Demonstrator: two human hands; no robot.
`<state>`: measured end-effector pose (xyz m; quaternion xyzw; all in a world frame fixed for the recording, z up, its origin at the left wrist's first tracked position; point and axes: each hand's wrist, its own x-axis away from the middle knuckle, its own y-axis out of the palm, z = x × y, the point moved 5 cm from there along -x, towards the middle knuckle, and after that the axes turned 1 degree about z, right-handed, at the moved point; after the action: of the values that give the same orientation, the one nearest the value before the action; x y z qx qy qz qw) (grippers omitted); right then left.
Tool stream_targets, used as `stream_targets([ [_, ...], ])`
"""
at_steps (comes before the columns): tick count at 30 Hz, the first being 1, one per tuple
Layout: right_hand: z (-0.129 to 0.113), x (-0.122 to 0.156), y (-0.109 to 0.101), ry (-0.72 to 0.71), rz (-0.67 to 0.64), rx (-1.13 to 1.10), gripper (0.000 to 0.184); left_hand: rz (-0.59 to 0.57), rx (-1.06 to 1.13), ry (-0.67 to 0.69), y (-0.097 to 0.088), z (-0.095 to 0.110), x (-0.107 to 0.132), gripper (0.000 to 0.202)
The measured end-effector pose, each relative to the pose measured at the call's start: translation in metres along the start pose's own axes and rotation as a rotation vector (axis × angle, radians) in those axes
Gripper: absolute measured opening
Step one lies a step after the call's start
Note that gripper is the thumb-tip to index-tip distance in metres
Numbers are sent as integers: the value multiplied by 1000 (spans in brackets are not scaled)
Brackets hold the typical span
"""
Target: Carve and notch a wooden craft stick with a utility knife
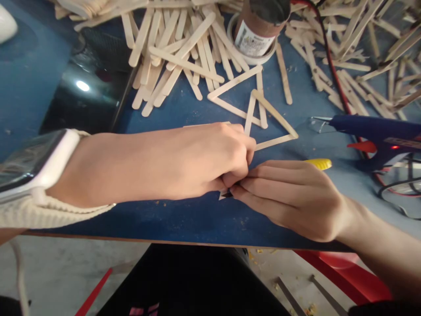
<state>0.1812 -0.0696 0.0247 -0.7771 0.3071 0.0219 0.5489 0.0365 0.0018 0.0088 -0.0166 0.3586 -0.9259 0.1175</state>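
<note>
My left hand (226, 151) is closed with its knuckles up, fingers curled down over the table. Whatever it pinches is hidden under the fingers; a craft stick (206, 125) shows partly behind it. Touching its fingertips is my right hand (289, 193), closed around a yellow-handled utility knife (319, 164). The yellow end sticks out behind that hand, and a pointed, blade-like tip (226, 193) shows below the fingertips. Just beyond the hands lie two triangles of joined craft sticks, a nearer triangle (278, 115) overlapping a farther triangle (230, 83).
A large pile of craft sticks (177, 52) spreads across the back, with more sticks (355, 66) at right. A brown jar (259, 28) stands among them. A blue glue gun (378, 131) with cables lies right; a dark phone (85, 83) lies left. The blue table's edge (184, 241) runs in front.
</note>
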Motion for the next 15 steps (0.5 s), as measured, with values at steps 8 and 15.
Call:
stream_targets([
  [8, -2, -6, 5, 62, -4, 51, 22, 19, -9, 5, 0, 1, -3, 26],
  [15, 4, -1, -8, 23, -48, 114, 27, -4, 20, -31, 0, -4, 0, 24],
])
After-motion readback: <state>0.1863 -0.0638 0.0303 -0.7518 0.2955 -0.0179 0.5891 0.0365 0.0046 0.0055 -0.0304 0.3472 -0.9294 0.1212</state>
